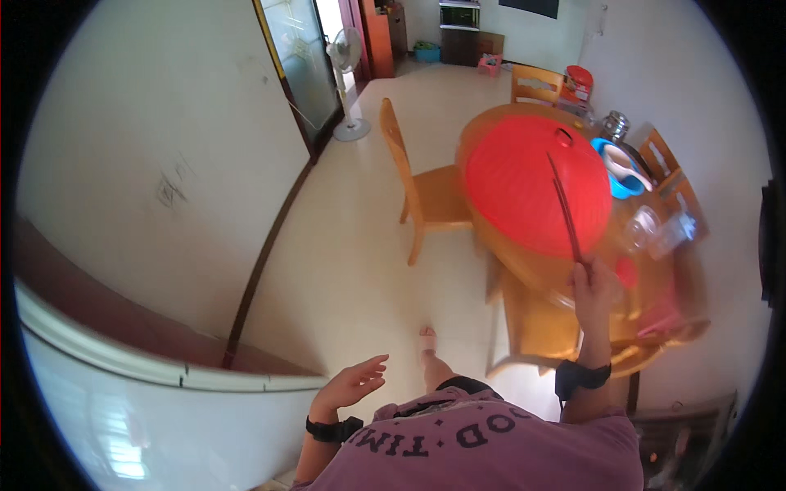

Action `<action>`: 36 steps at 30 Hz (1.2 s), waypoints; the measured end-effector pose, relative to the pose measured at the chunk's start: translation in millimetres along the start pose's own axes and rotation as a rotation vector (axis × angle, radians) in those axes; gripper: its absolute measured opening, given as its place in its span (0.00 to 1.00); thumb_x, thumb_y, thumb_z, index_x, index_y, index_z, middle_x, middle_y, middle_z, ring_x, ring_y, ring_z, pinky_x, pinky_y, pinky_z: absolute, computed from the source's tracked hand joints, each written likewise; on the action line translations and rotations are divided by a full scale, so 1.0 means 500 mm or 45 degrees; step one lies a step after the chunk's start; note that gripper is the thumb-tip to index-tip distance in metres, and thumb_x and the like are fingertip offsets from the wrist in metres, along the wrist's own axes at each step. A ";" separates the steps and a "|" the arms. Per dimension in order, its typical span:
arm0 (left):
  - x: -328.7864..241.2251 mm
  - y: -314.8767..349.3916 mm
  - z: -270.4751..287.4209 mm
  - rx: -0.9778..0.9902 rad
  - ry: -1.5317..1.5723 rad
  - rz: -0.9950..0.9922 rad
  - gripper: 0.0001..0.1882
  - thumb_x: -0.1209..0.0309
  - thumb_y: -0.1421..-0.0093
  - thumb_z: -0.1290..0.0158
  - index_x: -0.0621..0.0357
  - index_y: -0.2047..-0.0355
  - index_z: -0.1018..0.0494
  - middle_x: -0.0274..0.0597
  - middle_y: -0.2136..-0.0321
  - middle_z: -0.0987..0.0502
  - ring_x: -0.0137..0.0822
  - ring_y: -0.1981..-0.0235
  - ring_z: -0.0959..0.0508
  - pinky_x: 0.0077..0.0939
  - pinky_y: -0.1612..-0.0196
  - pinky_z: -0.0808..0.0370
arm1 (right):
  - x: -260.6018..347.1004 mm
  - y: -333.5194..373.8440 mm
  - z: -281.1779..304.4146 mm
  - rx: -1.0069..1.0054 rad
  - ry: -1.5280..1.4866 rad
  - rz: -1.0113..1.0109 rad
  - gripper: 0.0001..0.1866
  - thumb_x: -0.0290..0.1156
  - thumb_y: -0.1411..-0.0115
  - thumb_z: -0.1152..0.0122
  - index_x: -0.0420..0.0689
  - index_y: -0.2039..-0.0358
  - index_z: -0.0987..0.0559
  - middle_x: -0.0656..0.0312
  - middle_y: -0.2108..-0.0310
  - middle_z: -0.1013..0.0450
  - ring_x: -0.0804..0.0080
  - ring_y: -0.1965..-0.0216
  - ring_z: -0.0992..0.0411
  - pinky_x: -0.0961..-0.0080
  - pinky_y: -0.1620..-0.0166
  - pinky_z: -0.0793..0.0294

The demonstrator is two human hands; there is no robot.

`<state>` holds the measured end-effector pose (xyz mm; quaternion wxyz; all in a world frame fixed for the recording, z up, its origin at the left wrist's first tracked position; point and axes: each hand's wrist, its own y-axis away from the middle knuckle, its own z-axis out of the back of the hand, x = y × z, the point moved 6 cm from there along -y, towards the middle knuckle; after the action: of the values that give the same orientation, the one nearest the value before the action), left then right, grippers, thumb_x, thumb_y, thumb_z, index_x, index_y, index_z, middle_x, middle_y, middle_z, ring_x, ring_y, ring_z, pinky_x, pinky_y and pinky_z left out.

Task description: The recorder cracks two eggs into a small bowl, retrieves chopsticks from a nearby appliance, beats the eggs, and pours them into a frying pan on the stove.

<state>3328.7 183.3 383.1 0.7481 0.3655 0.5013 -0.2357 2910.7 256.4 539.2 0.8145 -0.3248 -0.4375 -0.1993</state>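
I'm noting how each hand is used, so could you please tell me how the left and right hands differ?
The right hand is closed around thin dark sticks, while the left hand is open and holds nothing. The right hand is held out toward the wooden table; the left hand is nearer the purple shirt. Both arms wear a black band near the wrist.
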 end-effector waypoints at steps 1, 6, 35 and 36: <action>0.009 -0.027 0.048 -0.014 0.017 0.007 0.26 0.66 0.39 0.50 0.54 0.42 0.42 0.45 0.56 0.27 0.32 0.55 0.27 0.27 0.52 0.30 | -0.003 -0.037 -0.046 -0.003 -0.024 0.006 0.04 0.26 0.39 0.54 0.40 0.64 0.32 0.67 0.81 0.34 0.84 0.80 0.37 0.86 0.77 0.39; 0.045 -0.170 0.319 -0.257 -0.016 0.038 0.25 0.66 0.40 0.49 0.51 0.43 0.40 0.45 0.56 0.27 0.34 0.57 0.26 0.28 0.54 0.30 | -0.040 -0.281 -0.306 -0.040 -0.062 0.057 0.03 0.25 0.40 0.53 0.40 0.66 0.31 0.65 0.82 0.34 0.81 0.79 0.34 0.82 0.75 0.35; -0.040 -1.228 1.794 -0.159 -0.584 0.086 0.25 0.60 0.43 0.48 0.54 0.46 0.36 0.50 0.60 0.25 0.41 0.61 0.23 0.30 0.58 0.27 | 0.110 -1.321 -1.418 -0.064 -0.006 -0.125 0.04 0.26 0.41 0.52 0.40 0.68 0.30 0.61 0.83 0.32 0.75 0.81 0.33 0.77 0.74 0.34; -0.053 -1.304 1.802 -0.131 -0.583 0.070 0.25 0.60 0.43 0.48 0.54 0.46 0.36 0.50 0.60 0.25 0.41 0.61 0.23 0.30 0.58 0.27 | 0.084 -1.347 -1.409 -0.118 0.077 -0.203 0.04 0.26 0.41 0.52 0.40 0.68 0.30 0.61 0.83 0.32 0.75 0.81 0.33 0.77 0.75 0.34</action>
<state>3370.1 -927.8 412.7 0.8661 0.2773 0.3198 -0.2660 2934.0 -719.1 527.3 0.7929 -0.3199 -0.4276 -0.2933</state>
